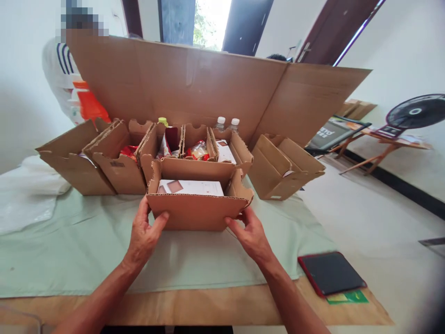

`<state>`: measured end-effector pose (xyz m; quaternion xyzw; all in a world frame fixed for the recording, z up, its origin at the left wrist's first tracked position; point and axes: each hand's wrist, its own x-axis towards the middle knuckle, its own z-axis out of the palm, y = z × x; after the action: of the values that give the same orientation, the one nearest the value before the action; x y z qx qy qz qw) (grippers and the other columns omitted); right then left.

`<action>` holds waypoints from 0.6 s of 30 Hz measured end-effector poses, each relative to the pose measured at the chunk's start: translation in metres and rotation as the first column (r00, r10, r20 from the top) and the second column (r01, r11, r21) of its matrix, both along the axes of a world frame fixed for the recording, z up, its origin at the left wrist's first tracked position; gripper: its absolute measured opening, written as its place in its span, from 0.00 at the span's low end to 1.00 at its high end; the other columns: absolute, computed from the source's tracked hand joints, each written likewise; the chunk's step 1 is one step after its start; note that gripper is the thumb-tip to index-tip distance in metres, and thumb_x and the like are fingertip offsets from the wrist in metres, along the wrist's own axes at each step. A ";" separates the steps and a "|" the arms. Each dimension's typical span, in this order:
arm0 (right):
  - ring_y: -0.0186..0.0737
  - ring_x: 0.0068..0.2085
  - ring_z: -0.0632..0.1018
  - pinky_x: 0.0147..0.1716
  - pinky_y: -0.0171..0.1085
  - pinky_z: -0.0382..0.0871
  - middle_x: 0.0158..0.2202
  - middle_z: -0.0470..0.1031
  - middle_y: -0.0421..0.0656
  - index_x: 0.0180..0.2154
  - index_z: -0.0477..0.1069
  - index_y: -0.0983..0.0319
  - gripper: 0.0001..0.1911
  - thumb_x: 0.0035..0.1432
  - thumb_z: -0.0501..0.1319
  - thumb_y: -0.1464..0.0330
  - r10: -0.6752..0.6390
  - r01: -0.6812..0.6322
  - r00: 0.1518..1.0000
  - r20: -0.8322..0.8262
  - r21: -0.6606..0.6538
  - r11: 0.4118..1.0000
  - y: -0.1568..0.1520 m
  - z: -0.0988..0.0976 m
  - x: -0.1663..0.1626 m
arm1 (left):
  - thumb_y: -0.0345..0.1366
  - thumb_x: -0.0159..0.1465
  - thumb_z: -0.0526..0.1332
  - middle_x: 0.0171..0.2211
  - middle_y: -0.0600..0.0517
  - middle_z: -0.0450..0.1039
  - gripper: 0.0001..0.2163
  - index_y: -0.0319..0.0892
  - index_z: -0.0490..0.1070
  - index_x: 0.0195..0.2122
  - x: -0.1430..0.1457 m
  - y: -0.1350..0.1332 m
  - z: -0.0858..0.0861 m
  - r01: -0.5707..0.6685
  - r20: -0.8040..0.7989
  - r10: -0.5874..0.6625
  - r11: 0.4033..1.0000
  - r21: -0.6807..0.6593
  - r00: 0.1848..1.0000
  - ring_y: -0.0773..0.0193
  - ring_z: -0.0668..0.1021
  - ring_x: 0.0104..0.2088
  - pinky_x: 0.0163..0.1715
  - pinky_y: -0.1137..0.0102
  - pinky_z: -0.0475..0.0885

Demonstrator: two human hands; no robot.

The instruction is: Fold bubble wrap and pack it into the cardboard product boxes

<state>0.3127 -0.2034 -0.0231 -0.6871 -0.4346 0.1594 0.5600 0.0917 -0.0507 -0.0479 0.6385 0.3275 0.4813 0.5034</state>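
Head view: one brown corrugated box [198, 213], at the centre of the frame, over a pale green cloth [194, 264]; whether its base bore fully on the cloth could not be told. Contents: one white carton [191, 188], lying inside below the rim. Left hand [146, 232]: curled about the box's left end, thumb against the front wall, fingers partly hidden behind the corner. Right hand [252, 232]: matching hold at the right end, thumb near the lower front edge. Handling, as judged: fairly light, walls stiff but apt to crush at the raw edges, dry and not slippery; best held at both ends, low, with palms supporting the corners. Surroundings: bin row [146, 160], centre left, behind the box; one paired bin [271, 178], right of centre; cardboard panel [208, 83], upper centre; dark tablet [332, 272], lower right.
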 end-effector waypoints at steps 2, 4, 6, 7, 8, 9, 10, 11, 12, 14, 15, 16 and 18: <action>0.45 0.43 0.79 0.41 0.43 0.78 0.45 0.79 0.46 0.49 0.71 0.59 0.19 0.59 0.64 0.58 0.012 -0.013 1.000 -0.013 -0.049 0.999 0.003 -0.007 -0.002 | 0.43 0.61 0.66 0.54 0.46 0.75 0.25 0.44 0.68 0.59 0.001 -0.001 -0.012 -0.002 -0.029 0.000 0.998 -0.058 1.000 0.52 0.76 0.54 0.53 0.63 0.70; 0.46 0.44 0.80 0.41 0.43 0.78 0.46 0.79 0.47 0.50 0.71 0.59 0.19 0.59 0.64 0.58 0.008 -0.009 1.000 -0.016 -0.061 0.998 0.005 -0.013 -0.004 | 0.43 0.59 0.66 0.52 0.46 0.76 0.25 0.43 0.68 0.57 0.001 -0.003 -0.020 -0.017 -0.052 0.011 0.993 -0.114 0.999 0.52 0.77 0.52 0.51 0.62 0.71; 0.45 0.44 0.80 0.44 0.43 0.78 0.47 0.79 0.47 0.51 0.70 0.59 0.19 0.60 0.64 0.59 0.000 -0.002 1.000 -0.025 -0.071 0.998 0.009 -0.021 -0.007 | 0.44 0.58 0.67 0.49 0.47 0.77 0.24 0.43 0.69 0.54 0.001 -0.002 -0.024 -0.035 -0.066 0.026 0.989 -0.142 0.997 0.51 0.77 0.50 0.50 0.62 0.72; 0.45 0.44 0.80 0.44 0.43 0.78 0.47 0.79 0.47 0.51 0.70 0.59 0.19 0.60 0.63 0.59 -0.002 -0.001 0.999 -0.032 -0.074 0.997 0.011 -0.025 -0.009 | 0.44 0.57 0.67 0.48 0.47 0.77 0.23 0.43 0.70 0.53 0.000 0.000 -0.025 -0.043 -0.070 0.033 0.988 -0.146 0.997 0.52 0.77 0.49 0.49 0.62 0.72; 0.44 0.44 0.81 0.44 0.43 0.78 0.48 0.79 0.47 0.51 0.69 0.59 0.19 0.60 0.63 0.59 -0.001 -0.002 0.999 -0.042 -0.077 0.997 0.013 -0.029 -0.010 | 0.43 0.57 0.66 0.47 0.47 0.77 0.22 0.43 0.70 0.52 -0.001 0.002 -0.025 -0.050 -0.074 0.039 0.988 -0.147 0.996 0.52 0.77 0.49 0.49 0.62 0.72; 0.44 0.43 0.81 0.45 0.43 0.78 0.48 0.79 0.46 0.51 0.69 0.59 0.19 0.60 0.63 0.59 0.001 -0.005 0.999 -0.052 -0.078 0.997 0.015 -0.033 -0.012 | 0.43 0.57 0.66 0.47 0.48 0.77 0.22 0.43 0.70 0.52 -0.002 0.005 -0.026 -0.059 -0.079 0.048 0.987 -0.147 0.996 0.52 0.78 0.48 0.49 0.62 0.72; 0.43 0.44 0.81 0.45 0.42 0.78 0.48 0.79 0.46 0.51 0.69 0.59 0.19 0.60 0.63 0.59 0.003 -0.008 0.998 -0.063 -0.078 0.997 0.016 -0.037 -0.013 | 0.43 0.57 0.66 0.46 0.48 0.77 0.22 0.43 0.70 0.52 -0.003 0.007 -0.027 -0.065 -0.085 0.053 0.987 -0.147 0.995 0.52 0.78 0.48 0.48 0.62 0.72; 0.44 0.44 0.81 0.45 0.42 0.78 0.47 0.80 0.46 0.51 0.69 0.59 0.19 0.61 0.62 0.58 0.004 -0.010 0.997 -0.072 -0.078 0.997 0.018 -0.041 -0.013 | 0.43 0.57 0.66 0.46 0.48 0.77 0.22 0.43 0.69 0.52 -0.004 0.009 -0.028 -0.068 -0.089 0.055 0.987 -0.147 0.994 0.52 0.78 0.48 0.48 0.62 0.72; 0.44 0.45 0.81 0.45 0.42 0.78 0.47 0.80 0.46 0.51 0.69 0.59 0.19 0.61 0.62 0.58 0.005 -0.011 0.997 -0.081 -0.080 0.997 0.019 -0.045 -0.013 | 0.43 0.58 0.66 0.47 0.48 0.77 0.22 0.43 0.69 0.52 -0.005 0.010 -0.029 -0.067 -0.090 0.054 0.987 -0.146 0.994 0.52 0.78 0.48 0.49 0.62 0.71; 0.45 0.45 0.82 0.46 0.42 0.78 0.47 0.81 0.47 0.50 0.69 0.59 0.19 0.60 0.62 0.58 0.001 -0.010 0.995 -0.096 -0.089 0.996 0.019 -0.051 -0.012 | 0.43 0.58 0.66 0.47 0.47 0.77 0.23 0.43 0.69 0.53 -0.005 0.011 -0.032 -0.059 -0.080 0.048 0.988 -0.139 0.996 0.52 0.77 0.48 0.49 0.62 0.71; 0.45 0.45 0.82 0.46 0.42 0.78 0.46 0.81 0.47 0.50 0.70 0.59 0.19 0.60 0.62 0.58 -0.001 -0.009 0.995 -0.103 -0.097 0.995 0.018 -0.052 -0.012 | 0.42 0.59 0.66 0.48 0.47 0.77 0.23 0.43 0.68 0.54 -0.004 0.011 -0.032 -0.058 -0.072 0.049 0.990 -0.132 0.996 0.52 0.77 0.49 0.50 0.62 0.71; 0.45 0.44 0.82 0.46 0.43 0.78 0.46 0.81 0.47 0.49 0.70 0.59 0.18 0.60 0.62 0.58 0.000 -0.011 0.994 -0.111 -0.106 0.994 0.017 -0.053 -0.011 | 0.42 0.59 0.66 0.49 0.47 0.77 0.22 0.43 0.68 0.54 -0.003 0.011 -0.032 -0.057 -0.065 0.049 0.991 -0.123 0.997 0.52 0.77 0.49 0.51 0.61 0.71; 0.46 0.44 0.83 0.45 0.43 0.78 0.45 0.82 0.48 0.48 0.70 0.60 0.18 0.59 0.62 0.58 0.009 -0.025 0.992 -0.128 -0.121 0.992 0.016 -0.053 -0.010 | 0.40 0.60 0.65 0.51 0.45 0.76 0.23 0.42 0.67 0.56 -0.001 0.010 -0.029 -0.039 -0.049 0.034 0.994 -0.106 0.998 0.51 0.77 0.51 0.53 0.59 0.71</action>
<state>0.3026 -0.1874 -0.0762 -0.7048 -0.3933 0.2339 0.5421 0.0906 -0.0412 -0.0773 0.6154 0.3764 0.4571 0.5202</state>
